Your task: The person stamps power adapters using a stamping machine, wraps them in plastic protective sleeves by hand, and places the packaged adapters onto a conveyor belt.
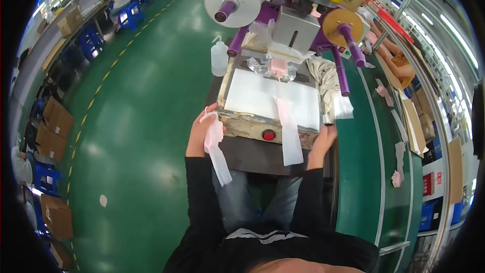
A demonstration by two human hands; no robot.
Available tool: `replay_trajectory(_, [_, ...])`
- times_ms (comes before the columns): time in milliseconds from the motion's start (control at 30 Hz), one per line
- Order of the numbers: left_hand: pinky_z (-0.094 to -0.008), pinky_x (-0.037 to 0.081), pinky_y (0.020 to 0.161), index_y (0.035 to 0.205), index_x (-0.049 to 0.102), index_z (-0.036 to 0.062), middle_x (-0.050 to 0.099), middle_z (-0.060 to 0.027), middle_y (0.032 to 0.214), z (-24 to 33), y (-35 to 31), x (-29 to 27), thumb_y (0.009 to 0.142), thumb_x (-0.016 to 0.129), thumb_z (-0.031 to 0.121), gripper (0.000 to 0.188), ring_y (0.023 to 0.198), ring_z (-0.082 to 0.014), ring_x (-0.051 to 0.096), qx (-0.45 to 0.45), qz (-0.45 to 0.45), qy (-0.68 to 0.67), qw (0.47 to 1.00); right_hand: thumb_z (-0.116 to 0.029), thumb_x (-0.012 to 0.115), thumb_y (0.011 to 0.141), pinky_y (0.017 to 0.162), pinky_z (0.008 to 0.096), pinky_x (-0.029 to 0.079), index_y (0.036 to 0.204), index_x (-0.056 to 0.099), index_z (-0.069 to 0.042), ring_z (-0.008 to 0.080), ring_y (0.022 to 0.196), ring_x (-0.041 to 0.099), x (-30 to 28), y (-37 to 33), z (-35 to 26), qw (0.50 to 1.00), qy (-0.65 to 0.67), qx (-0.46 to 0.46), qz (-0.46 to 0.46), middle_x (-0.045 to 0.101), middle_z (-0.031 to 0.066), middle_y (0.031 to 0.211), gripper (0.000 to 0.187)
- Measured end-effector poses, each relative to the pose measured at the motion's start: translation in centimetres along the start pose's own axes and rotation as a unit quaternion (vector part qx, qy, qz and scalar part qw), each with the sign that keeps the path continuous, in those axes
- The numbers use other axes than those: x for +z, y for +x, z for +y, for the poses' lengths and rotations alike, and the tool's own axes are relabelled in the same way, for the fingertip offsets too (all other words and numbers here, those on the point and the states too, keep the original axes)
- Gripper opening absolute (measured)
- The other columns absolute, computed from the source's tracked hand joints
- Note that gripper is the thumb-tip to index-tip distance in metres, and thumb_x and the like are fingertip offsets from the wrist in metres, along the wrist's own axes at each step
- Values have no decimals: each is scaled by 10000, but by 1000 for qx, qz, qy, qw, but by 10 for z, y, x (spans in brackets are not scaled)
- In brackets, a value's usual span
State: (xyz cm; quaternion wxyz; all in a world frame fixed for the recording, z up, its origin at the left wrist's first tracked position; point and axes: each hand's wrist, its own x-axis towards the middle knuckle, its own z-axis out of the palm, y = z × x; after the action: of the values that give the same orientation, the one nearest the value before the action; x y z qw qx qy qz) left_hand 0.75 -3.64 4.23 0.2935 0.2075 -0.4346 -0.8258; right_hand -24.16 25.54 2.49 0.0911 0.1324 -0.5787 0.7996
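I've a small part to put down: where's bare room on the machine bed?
The flat white sheet is bare left of the pink and white strip over its front edge, with a narrower patch between strip and right edge. Crowded: beneath the silver metal block, and at the crumpled beige cloth.

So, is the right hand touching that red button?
Apart: the head view shows a gap, crossed by a pale strip, between the right hand and red button.
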Motion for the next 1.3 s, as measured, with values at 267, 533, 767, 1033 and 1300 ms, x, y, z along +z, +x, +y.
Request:
replay_trajectory(267, [-326, 572, 713, 1456, 432, 53, 619, -202, 1332, -12, -92, 132, 1082, 414, 479, 567, 875, -195, 666, 202, 10, 42, 978, -375, 882, 766, 1187, 462, 285, 1549, 255, 41, 351, 1454, 318, 20, -91, -181, 883, -155, 70, -438, 328, 235, 1549, 1086])
replay_trajectory(533, [-516, 141, 1209, 1515, 421, 8, 312, -218, 1627, -29, -206, 314, 1038, 321, 538, 720, 1504, -417, 276, 277, -719, 279, 573, -101, 844, 661, 1027, 341, 462, 1503, 412, -62, 172, 1233, 534, -284, -95, -391, 910, -349, 85, -209, 546, 70, 1399, 947])
replay_trajectory(767, [-372, 476, 992, 1300, 628, -23, 663, -184, 1295, -145, -190, 235, 1068, 482, 254, 389, 1158, -301, 649, -46, -687, 304, 659, -261, 802, 681, 976, 444, 526, 1308, 625, -54, 389, 1147, 657, -727, -336, -473, 426, -728, 384, 375, 689, 228, 1211, 683])
replay_trajectory(1033, [-297, 499, 776, 1077, 687, -25, 672, -107, 955, -109, -128, 230, 996, 578, 145, 218, 848, -164, 631, 10, -504, 356, 787, -88, 672, 751, 1075, 461, 431, 1332, 541, -47, 407, 1272, 529, -535, 53, -293, 673, -726, -107, -93, 574, 244, 1327, 597])
replay_trajectory(1300, [-486, 468, 686, 781, 591, 86, 635, -123, 828, -59, 20, 240, 855, 707, 340, 289, 735, -341, 628, 403, -97, 629, 657, -103, 611, 887, 828, 355, 548, 1406, 477, -36, 211, 999, 647, -607, 112, -236, 823, -506, 93, -240, 621, 122, 1250, 540])
